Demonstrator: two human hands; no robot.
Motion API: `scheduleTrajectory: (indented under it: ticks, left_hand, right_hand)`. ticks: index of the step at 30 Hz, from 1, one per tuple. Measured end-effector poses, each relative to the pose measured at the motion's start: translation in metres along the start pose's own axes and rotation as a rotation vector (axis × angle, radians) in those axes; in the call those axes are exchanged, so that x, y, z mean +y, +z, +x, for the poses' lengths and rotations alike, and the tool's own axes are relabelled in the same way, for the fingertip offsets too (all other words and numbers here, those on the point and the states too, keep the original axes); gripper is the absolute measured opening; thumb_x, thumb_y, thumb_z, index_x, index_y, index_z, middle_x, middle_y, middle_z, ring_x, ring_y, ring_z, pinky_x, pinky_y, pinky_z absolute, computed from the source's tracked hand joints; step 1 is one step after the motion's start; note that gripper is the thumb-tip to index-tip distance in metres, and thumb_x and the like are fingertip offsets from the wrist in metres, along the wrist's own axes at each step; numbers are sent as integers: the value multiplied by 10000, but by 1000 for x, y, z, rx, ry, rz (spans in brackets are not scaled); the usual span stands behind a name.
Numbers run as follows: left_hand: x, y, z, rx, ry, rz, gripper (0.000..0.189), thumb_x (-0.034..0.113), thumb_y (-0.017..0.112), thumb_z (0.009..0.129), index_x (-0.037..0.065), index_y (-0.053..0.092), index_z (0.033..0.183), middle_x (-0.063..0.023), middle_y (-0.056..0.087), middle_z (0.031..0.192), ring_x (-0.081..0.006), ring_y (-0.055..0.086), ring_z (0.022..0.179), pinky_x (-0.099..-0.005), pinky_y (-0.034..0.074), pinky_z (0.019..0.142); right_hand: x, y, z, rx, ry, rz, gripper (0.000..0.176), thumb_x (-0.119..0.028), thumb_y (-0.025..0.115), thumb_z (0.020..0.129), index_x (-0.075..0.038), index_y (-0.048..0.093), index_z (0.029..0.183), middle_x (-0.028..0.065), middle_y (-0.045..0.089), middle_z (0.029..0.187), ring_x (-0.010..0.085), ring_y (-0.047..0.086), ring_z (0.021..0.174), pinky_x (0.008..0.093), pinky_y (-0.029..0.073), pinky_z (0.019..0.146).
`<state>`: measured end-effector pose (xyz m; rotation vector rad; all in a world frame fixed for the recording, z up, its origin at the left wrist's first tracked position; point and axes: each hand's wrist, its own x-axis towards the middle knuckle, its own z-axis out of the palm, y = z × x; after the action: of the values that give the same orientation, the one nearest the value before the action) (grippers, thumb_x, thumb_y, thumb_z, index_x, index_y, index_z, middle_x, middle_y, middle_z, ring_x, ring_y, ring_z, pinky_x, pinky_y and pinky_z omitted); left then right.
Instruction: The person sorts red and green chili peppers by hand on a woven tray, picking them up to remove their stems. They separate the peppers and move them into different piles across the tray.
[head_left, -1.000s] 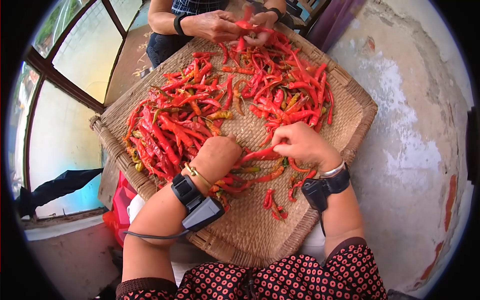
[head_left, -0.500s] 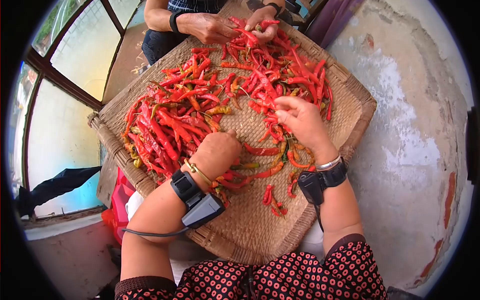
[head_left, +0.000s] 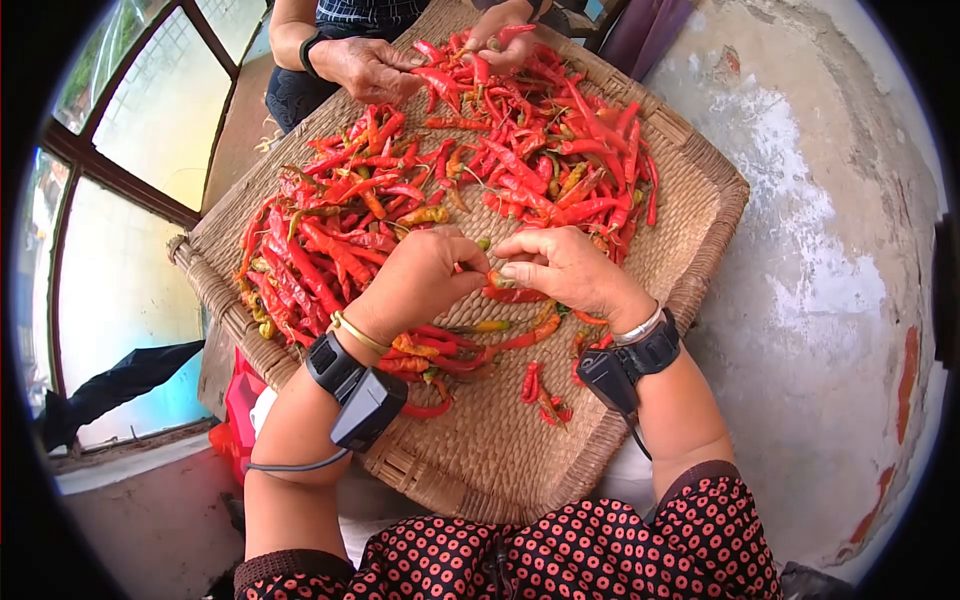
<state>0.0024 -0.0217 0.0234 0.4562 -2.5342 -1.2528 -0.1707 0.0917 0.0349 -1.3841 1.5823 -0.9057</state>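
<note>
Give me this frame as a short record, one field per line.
surface: woven tray
on it: left pile and right pile, mostly red peppers; small cluster nearer the wearer
left hand: fingers by the right fingertips; grip unclear
right hand: fingertips on a pepper
co-worker's hands: over peppers, far end
surroundings: window left, worn wall right

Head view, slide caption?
Left hand, right hand close together over woven tray of red chili peppers; co-worker opposite.

Co-worker [head_left: 370,12] cropped at top, pepper [head_left: 498,281] partly hidden by fingers [head_left: 520,272]
</note>
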Motion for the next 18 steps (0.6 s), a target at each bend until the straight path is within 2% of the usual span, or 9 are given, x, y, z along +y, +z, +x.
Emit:
scheduleTrajectory:
  ticks: [2,4,7,9,11,13,14,16,18]
  left_hand:
    - [1,4,0,30,21,20,77,63,684,718,33,641,775,-68,568,675,-172,550,625,-291,442,585]
    - [3,6,0,63,44,41,78,63,686,726,32,641,782,-58,565,665,-148,546,617,-276,436,569]
    - [4,7,0,62,-62,-4,87,75,690,745,19,639,787,-31,577,673,-101,545,628,-253,432,553]
    - [8,5,1,58,-258,-162,91,75,683,766,4,640,802,-4,586,696,-64,535,644,-229,435,558]
    - [11,5,1,51,-301,-216,87,73,674,776,-1,643,812,2,588,704,-56,530,647,-221,439,565]
    - [10,5,1,42,-345,-270,86,71,665,787,-5,645,821,8,590,711,-49,525,651,-214,442,572]
    - [6,6,0,122,-272,-220,86,70,651,804,-4,646,849,14,589,715,-46,523,651,-211,444,579]
    - [2,7,1,200,-194,-170,91,69,636,821,-3,647,876,20,587,718,-43,521,650,-207,446,585]
    - [1,7,2,239,-263,-432,120,81,609,853,-4,641,931,24,593,748,-39,522,660,-204,445,594]
  right_hand:
    - [-6,-1,-2,-45,53,97,238,-149,608,835,9,606,1014,86,648,790,128,619,740,269,490,665]
    - [-11,-2,-3,-107,213,415,240,-96,589,838,-8,588,1062,33,623,767,79,592,721,234,483,641]
    - [-8,3,-3,-106,98,437,260,-59,573,838,-21,568,1095,9,602,773,69,581,708,216,479,623]
    - [-1,5,1,-122,76,379,275,-52,568,838,-21,556,1112,17,605,796,71,581,709,218,480,616]
    - [1,4,5,-141,55,321,291,-45,563,839,-22,545,1128,25,608,818,72,580,710,219,481,609]
    - [1,2,9,39,85,169,313,-50,569,838,-7,531,1145,36,609,835,76,585,711,220,482,598]
    - [3,3,11,39,85,171,313,-50,569,838,-7,531,1145,36,609,835,76,585,711,220,482,598]
    - [7,4,15,441,36,490,293,-68,579,842,13,547,1121,37,614,814,77,587,681,224,475,575]
    - [6,-4,14,537,91,446,259,-102,579,853,28,571,1077,36,616,806,87,584,652,234,476,565]
